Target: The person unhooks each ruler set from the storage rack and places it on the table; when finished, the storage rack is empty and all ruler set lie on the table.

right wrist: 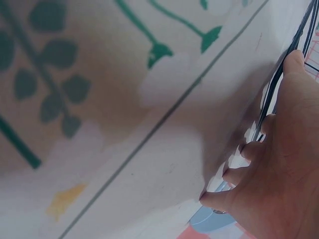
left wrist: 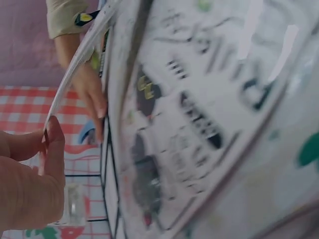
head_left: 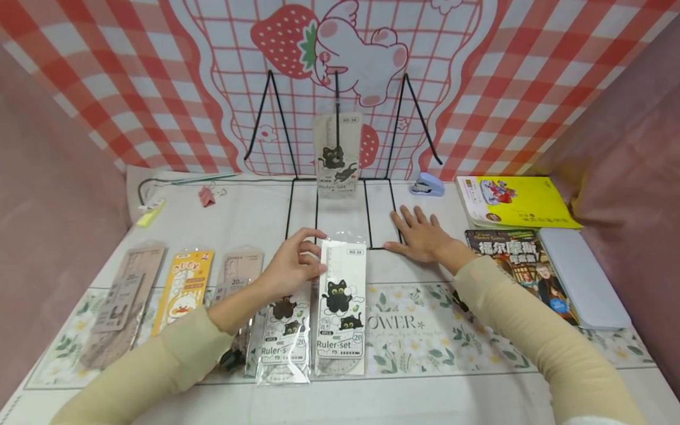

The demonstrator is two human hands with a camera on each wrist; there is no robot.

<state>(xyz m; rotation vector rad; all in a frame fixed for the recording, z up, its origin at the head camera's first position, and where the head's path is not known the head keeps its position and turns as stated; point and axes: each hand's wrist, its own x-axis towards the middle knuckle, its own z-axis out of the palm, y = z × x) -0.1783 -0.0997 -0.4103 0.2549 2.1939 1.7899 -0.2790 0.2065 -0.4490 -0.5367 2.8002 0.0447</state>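
My left hand [head_left: 291, 265] pinches the upper left edge of a packaged ruler set [head_left: 342, 319] with black cats on it. In the left wrist view, clear film runs between the thumb and a finger of that hand [left wrist: 30, 184]. A second cat ruler set [head_left: 284, 348] lies just left of the held one, partly behind my left wrist. My right hand [head_left: 421, 237] rests palm down, fingers spread, at the right side of the black wire rack's base [head_left: 369, 218]. Another ruler set [head_left: 345, 171] hangs from the rack's middle hook.
Leftward lie a yellow duck ruler pack [head_left: 183, 283] and two brownish ruler packs, one at the far left [head_left: 124, 289]. A pink binder clip [head_left: 207, 196] sits at the back left. Rightward are a lilac stapler [head_left: 427, 185], a yellow book [head_left: 526, 200], a dark book [head_left: 547, 283] and a grey case [head_left: 584, 283].
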